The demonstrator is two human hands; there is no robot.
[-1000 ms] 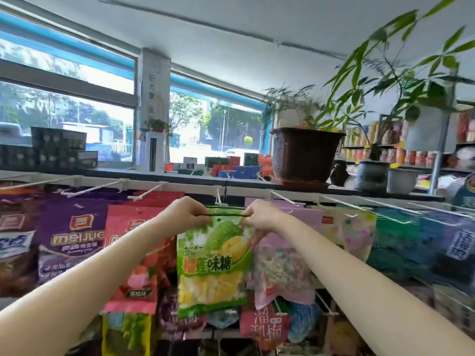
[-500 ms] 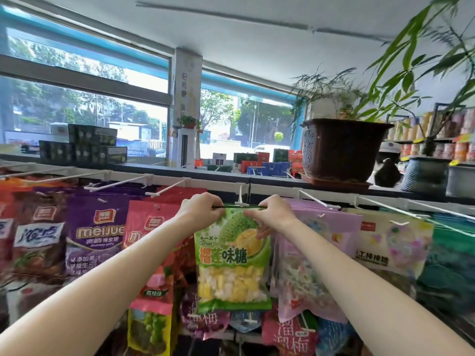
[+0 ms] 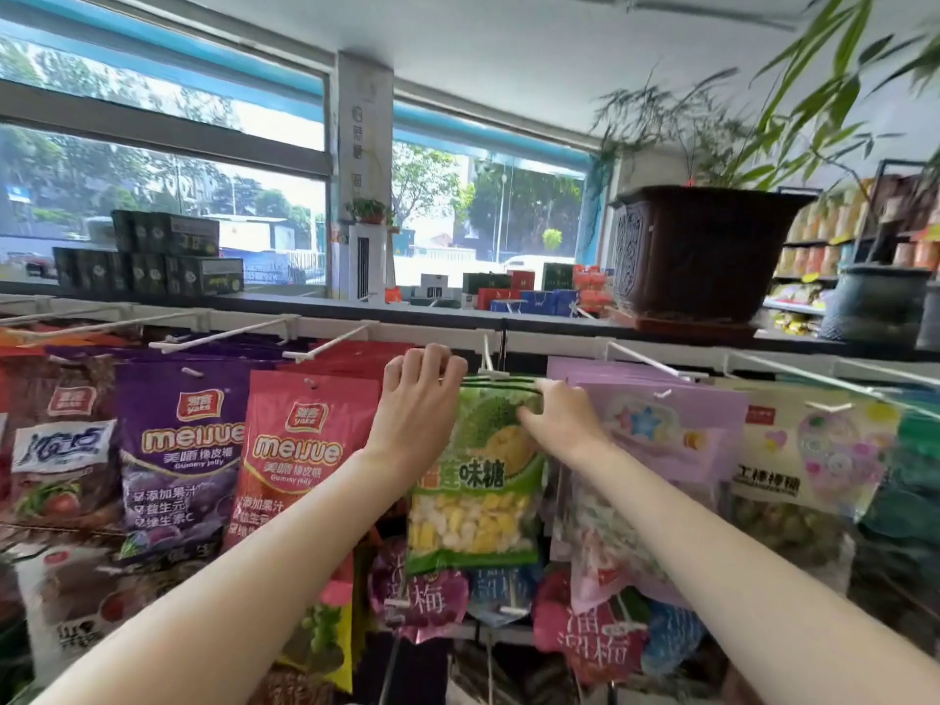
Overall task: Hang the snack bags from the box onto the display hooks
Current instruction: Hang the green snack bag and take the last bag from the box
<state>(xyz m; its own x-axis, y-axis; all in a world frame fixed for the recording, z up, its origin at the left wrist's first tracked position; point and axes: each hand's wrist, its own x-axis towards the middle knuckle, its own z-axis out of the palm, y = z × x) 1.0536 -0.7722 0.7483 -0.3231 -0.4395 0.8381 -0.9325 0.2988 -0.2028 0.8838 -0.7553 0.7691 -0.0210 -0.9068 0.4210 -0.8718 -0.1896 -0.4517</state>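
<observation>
A green durian-candy snack bag point(image 3: 478, 501) hangs upright in front of the top row of the display. My left hand point(image 3: 414, 404) grips its top left corner, fingers curled over the edge. At the top right corner my right hand point(image 3: 557, 422) pinches the bag, thumb on the front and fingers behind. The bag's top edge sits just under the tip of a white display hook point(image 3: 489, 361). Whether the hook passes through the bag's hole is not visible. The box is out of view.
Purple point(image 3: 180, 450) and red point(image 3: 300, 450) gummy bags hang left of the green bag, and lilac candy bags point(image 3: 666, 429) hang to its right. More hooks jut out along the white rail point(image 3: 549, 343). A brown plant pot point(image 3: 697, 251) stands on the ledge above.
Both hands have carried the green bag up to the white hook's tip. My left hand's fingers have risen over the bag's top edge. The view has swung left.
</observation>
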